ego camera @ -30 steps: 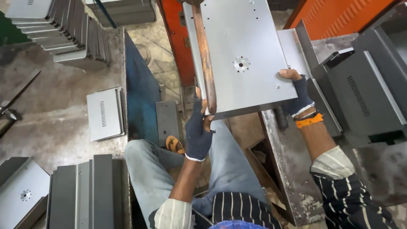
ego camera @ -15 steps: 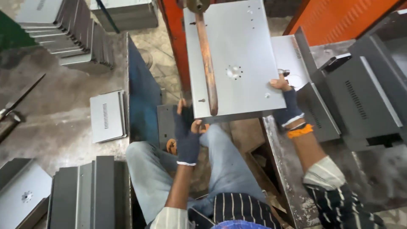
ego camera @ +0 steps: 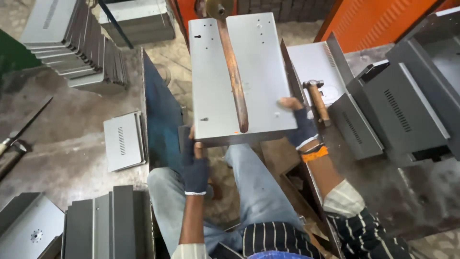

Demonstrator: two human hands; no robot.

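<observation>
Left hand (ego camera: 195, 165) (gloved), right hand (ego camera: 301, 125) both gripping flat grey metal panel (ego camera: 258, 72) edges.

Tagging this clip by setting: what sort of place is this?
Most likely a sheet-metal workshop. Stacks of bent grey panels stand around, a hammer lies on the bench, and both gloved hands, left hand and right hand, hold a punched panel under a rusty bar.

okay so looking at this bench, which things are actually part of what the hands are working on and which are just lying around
In hand:
- grey metal panel, left hand at its near edge, right hand at its right corner
- rusty bar lying across the panel

Lying about:
- hammer to the right
- vented grey covers
- stacked panels far left
- small vented plate
</observation>
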